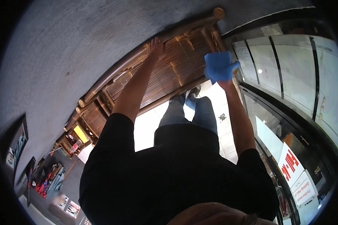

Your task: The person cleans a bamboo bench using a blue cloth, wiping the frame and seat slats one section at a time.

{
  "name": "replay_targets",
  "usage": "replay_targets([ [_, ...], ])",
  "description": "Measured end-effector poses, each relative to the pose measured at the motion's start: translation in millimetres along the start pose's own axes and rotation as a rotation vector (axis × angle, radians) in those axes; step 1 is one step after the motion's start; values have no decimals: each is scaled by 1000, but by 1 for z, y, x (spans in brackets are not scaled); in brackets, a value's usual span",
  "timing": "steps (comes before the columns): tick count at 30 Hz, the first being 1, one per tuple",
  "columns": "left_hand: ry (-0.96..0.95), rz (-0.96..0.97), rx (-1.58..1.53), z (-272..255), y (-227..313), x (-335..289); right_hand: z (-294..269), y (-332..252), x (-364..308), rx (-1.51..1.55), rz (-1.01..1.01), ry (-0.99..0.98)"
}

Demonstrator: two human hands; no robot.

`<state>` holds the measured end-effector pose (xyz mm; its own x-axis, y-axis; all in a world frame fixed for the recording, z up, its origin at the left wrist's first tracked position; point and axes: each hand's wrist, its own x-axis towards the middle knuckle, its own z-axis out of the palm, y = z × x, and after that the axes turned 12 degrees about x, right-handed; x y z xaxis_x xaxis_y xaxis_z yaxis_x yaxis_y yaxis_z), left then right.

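Shop: glass storefront (289, 75), window signs (289, 165)

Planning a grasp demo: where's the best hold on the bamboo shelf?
Probably the thick round top rail of the bamboo shelf, from above: the left hand already rests there. The slatted panel looks thin. The right hand presses a blue cloth near the corner post.

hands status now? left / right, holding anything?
Left hand: bare, fingers gripping the bamboo shelf's top rail.
Right hand: closed on a blue cloth, pressed against the shelf's slats.
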<state>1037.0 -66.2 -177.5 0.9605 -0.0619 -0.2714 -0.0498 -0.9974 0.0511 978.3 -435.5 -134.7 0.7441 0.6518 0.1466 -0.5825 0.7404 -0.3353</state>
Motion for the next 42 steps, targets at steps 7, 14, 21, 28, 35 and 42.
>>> replay_targets([
  [7,88,197,24,28,-8,25,7,5,42,-179,-139,681],
  [14,-222,633,442,40,-29,79,-61,-54,60,-301,-208,847],
  [21,-74,715,526,67,-59,60,-118,-91,144,-687,-513,1000],
  [28,140,785,453,82,-68,65,-187,-56,214,-1926,-646,819],
  [35,-13,350,98,80,-75,50,-131,101,249,-2163,-370,227],
  [42,82,401,-157,65,-42,79,-150,97,211,-931,-64,395],
])
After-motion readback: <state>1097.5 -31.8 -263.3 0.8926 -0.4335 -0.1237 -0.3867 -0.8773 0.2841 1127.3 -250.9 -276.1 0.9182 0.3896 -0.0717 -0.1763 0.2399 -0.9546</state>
